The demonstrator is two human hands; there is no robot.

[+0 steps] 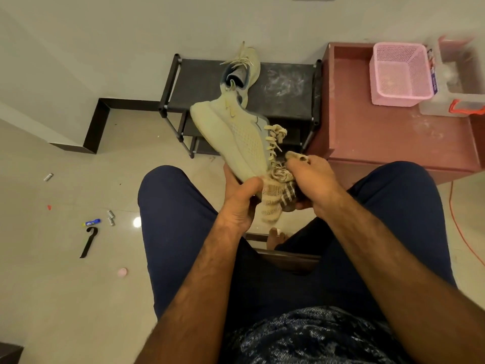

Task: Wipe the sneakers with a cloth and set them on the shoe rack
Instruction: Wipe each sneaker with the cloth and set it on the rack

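My left hand [240, 198] grips the toe end of a pale yellow sneaker [236, 135], held tilted in the air above my knees with its heel pointing away and its sole to the left. My right hand [312, 181] holds a beige striped cloth [275, 203] bunched against the sneaker's toe and laces. The second pale yellow sneaker [245, 69] stands on the top shelf of the black shoe rack [286, 88], toe toward the wall.
A reddish low cabinet [388, 137] stands right of the rack, bearing a pink mesh basket [401, 72] and a clear plastic box [459, 82]. Small items, among them a blue tube [91, 222] and a black strap [89, 241], lie on the tiled floor at left. An orange cable [458, 222] runs at right.
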